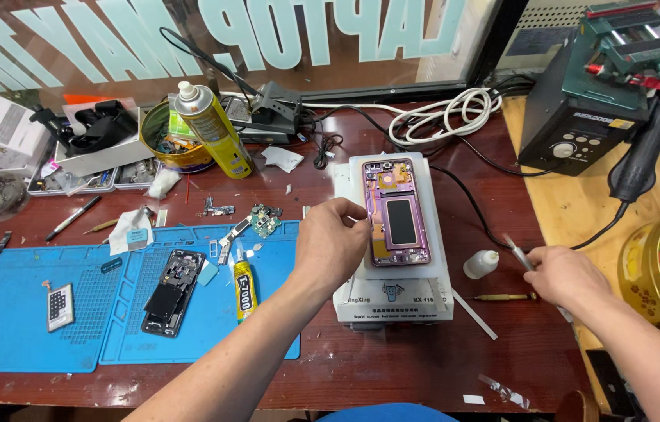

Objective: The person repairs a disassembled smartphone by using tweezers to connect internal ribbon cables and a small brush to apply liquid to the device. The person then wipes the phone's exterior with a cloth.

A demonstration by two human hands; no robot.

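Here, a purple rectangular phone frame, back open with a dark panel inside, lies on the white box-shaped heating plate. The left hand pinches its left edge. Right of the plate, the right hand grasps a thin metal tool.

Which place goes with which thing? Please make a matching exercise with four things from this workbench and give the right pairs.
Things:
1. purple phone frame
2. yellow spray can
3. yellow glue tube
4. small white bottle

Places:
A. lying on the blue mat
B. standing on the dark table between the white heating platform and the right hand
C. on top of the white heating platform, touched by the left hand
D. standing beside the round gold tin at the back

Pairs: 1-C, 2-D, 3-A, 4-B
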